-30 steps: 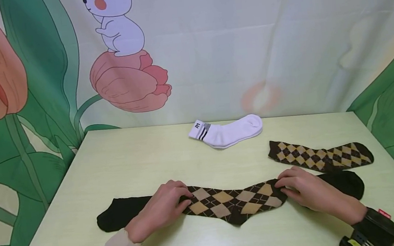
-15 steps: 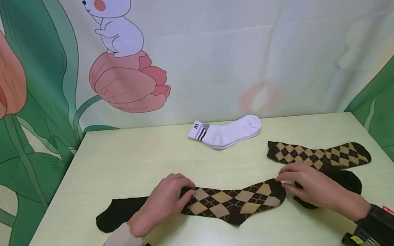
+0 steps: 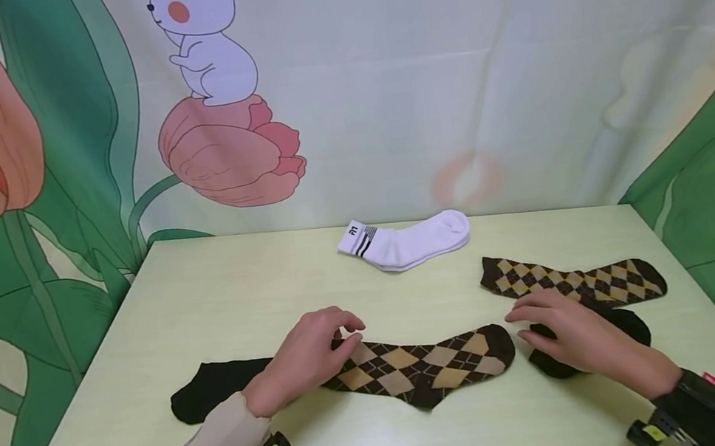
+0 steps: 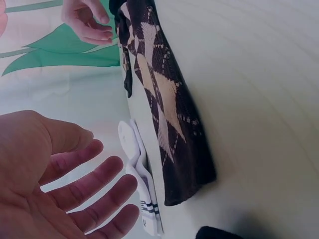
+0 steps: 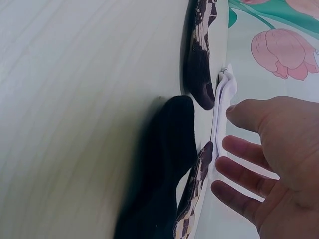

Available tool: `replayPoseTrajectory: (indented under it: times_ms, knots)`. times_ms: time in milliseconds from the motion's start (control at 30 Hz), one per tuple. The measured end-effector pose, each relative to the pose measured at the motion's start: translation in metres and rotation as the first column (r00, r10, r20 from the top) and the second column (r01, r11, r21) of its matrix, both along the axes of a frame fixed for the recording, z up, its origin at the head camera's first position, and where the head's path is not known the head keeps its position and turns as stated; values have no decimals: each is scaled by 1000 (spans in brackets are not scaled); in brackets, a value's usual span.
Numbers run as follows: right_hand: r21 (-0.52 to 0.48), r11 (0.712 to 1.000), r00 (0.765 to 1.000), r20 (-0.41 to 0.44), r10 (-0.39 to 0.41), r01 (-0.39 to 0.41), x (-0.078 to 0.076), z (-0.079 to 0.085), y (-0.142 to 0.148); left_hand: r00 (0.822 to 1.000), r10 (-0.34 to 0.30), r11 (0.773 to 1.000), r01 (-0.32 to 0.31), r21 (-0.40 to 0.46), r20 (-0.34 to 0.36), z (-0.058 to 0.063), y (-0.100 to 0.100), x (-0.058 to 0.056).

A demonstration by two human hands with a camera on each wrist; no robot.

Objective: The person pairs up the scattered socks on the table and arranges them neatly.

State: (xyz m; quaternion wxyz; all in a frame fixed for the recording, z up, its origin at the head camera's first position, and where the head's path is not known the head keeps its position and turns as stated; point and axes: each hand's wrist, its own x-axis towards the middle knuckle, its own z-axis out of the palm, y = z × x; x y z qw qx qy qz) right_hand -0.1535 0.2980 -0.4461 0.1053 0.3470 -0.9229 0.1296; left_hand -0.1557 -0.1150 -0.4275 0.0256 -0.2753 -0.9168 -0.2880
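Note:
A brown sock with tan diamonds (image 3: 424,371) lies flat across the near middle of the table. My left hand (image 3: 303,356) is over its cuff end, fingers loosely bent and holding nothing; the left wrist view shows this hand (image 4: 75,174) apart from the sock. To the left lies a black sock (image 3: 217,390), its right part hidden behind the hand. Just past the diamond sock's toe, my right hand (image 3: 568,331) hovers over another black sock (image 3: 631,327) and hides part of it. Nothing is between its fingers in the right wrist view.
A second diamond-patterned sock (image 3: 572,280) lies behind the right black sock, close against it. White socks with black stripes (image 3: 410,244) rest near the table's back edge. Behind the table (image 3: 258,287) hangs a printed cloth (image 3: 369,102).
Both hands have lifted off the near diamond sock. The left has shifted slightly right and its fingers have loosened; the right has drawn away from the toe. The socks look unmoved.

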Motion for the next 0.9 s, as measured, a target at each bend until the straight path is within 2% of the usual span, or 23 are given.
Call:
replayPoseTrajectory:
  times_ms: [333,533,900]
  knots:
    - [-25,1000,1000,-13,-17,17,2,-1,8,999,10,999,-12,30,54,-1,9,-4]
    - [-33,998,998,-3,-57,57,2,-1,13,999,21,999,-22,41,35,0,15,-5]
    - [-70,995,995,-65,-71,66,1,-2,22,1000,14,997,-15,79,12,1,28,-7]
